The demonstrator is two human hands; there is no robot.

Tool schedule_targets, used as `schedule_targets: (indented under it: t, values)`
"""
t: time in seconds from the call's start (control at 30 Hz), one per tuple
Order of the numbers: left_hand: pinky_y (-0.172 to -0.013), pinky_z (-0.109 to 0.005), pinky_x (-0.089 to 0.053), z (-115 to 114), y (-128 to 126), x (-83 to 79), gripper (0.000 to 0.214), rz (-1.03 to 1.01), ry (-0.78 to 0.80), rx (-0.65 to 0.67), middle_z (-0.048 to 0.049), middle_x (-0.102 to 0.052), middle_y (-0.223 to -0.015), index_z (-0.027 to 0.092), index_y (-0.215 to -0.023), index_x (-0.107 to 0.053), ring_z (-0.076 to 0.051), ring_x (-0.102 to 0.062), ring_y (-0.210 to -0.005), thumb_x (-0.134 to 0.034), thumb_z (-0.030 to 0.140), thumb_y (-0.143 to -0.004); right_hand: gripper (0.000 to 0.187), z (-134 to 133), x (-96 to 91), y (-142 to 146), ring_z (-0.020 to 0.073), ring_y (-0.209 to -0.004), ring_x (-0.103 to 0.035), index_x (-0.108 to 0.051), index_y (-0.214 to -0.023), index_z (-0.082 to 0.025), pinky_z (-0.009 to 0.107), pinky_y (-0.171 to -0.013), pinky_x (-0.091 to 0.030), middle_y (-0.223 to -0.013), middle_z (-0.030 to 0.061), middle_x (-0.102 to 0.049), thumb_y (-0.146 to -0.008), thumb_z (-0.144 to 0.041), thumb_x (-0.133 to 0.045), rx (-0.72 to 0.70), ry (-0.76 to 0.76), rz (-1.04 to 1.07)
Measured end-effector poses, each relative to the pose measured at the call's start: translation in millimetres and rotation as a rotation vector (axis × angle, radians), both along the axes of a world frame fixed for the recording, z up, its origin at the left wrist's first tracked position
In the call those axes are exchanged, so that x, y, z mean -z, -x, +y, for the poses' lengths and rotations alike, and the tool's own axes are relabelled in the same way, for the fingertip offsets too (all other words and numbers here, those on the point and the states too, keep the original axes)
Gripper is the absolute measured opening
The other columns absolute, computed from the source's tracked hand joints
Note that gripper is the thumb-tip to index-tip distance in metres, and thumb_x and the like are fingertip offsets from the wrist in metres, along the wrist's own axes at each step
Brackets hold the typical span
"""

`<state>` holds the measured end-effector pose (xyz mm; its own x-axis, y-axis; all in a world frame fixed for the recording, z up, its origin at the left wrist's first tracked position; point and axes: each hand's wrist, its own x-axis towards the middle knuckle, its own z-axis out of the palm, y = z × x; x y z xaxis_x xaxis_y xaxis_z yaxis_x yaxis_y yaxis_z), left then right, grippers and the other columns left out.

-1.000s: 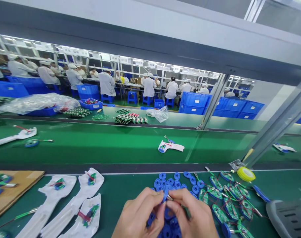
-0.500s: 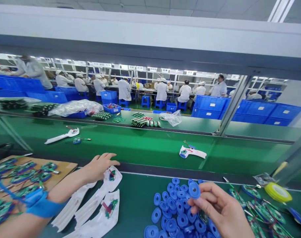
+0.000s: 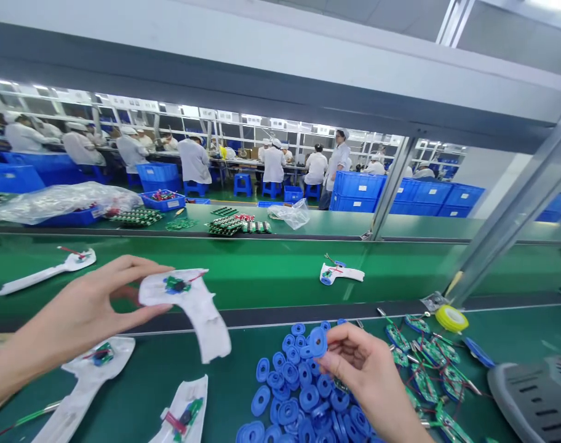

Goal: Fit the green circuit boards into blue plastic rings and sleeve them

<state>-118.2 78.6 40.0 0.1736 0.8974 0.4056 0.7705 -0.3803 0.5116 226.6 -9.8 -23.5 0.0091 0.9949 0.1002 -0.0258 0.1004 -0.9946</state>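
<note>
Two pinches going on: a floppy white foam sleeve (image 3: pixel 186 301) is pinched by the left hand (image 3: pixel 82 314). A squishy blue rubber ring (image 3: pixel 318 342) is pinched by the right hand (image 3: pixel 368 375).

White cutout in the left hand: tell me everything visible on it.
The white cutout is a flat, flexible-looking sheet, perhaps foam or padded plastic, with a wide head and a long tapering tail. The left hand pinches the head's edge, holding it above the belt, tail hanging down-right. A small green circuit board sits on the head, with a red wire running off it.
</note>
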Motion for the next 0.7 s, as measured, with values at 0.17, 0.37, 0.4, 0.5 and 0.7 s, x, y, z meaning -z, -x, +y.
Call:
schedule_targets:
  t: [0.17, 0.37, 0.4, 0.5, 0.7]
  values:
    - [-0.066, -0.025, -0.056, -38, -92, 11.5, 0.042, -0.273, 0.243, 0.137, -0.0012, -0.060, -0.113, 0.025, -0.107, -0.059, -0.017, -0.064, -0.078, -0.066, 0.039, -0.068, 0.005, -6, 1.0, 2, 0.0126, -0.063, -0.057, -0.064, -0.070, -0.020, 0.020, -0.058, -0.045, -0.070, -0.0007, -0.062, -0.068, -0.018, -0.068, 0.032, -0.142, -0.126]
    - [-0.061, -0.019, -0.055, -63, -155, 46.7, 0.050, -0.313, 0.160, 0.413, 0.0011, -0.059, -0.108, 0.032, -0.110, -0.055, -0.016, -0.062, -0.086, -0.059, 0.009, -0.066, 0.009, -17, 0.7, 6, 0.0121, -0.060, -0.056, -0.064, -0.077, -0.017, 0.020, -0.053, -0.043, -0.066, 0.0018, -0.060, -0.075, -0.009, -0.062, 0.071, -0.667, -0.501]
    - [-0.060, -0.018, -0.054, -66, -158, 50.9, 0.054, -0.312, 0.148, 0.459, 0.0014, -0.058, -0.107, 0.033, -0.110, -0.054, -0.016, -0.062, -0.087, -0.055, 0.004, -0.065, 0.010, -18, 2.6, 7, 0.0125, -0.060, -0.056, -0.063, -0.079, -0.017, 0.021, -0.052, -0.043, -0.065, 0.0022, -0.060, -0.077, -0.009, -0.060, 0.117, -0.739, -0.536]
    - [-0.056, -0.016, -0.052, -75, -163, 59.6, 0.062, -0.305, 0.190, 0.506, 0.0019, -0.054, -0.099, 0.038, -0.114, -0.050, -0.013, -0.061, -0.080, -0.047, 0.000, -0.065, 0.009, -19, 9.0, 11, 0.0133, -0.056, -0.053, -0.062, -0.079, -0.018, 0.022, -0.049, -0.041, -0.061, 0.0023, -0.057, -0.079, -0.011, -0.056, 0.234, -0.843, -0.645]
    - [-0.052, -0.014, -0.050, -85, -168, 66.4, 0.051, -0.462, 0.209, 0.508, 0.0030, -0.046, -0.086, 0.039, -0.113, -0.053, -0.008, -0.054, -0.064, -0.059, 0.008, -0.072, 0.009, -18, 11.2, 11, 0.0129, -0.053, -0.052, -0.060, -0.078, -0.019, 0.020, -0.047, -0.042, -0.060, 0.0013, -0.057, -0.079, -0.012, -0.054, 0.253, -0.860, -0.777]
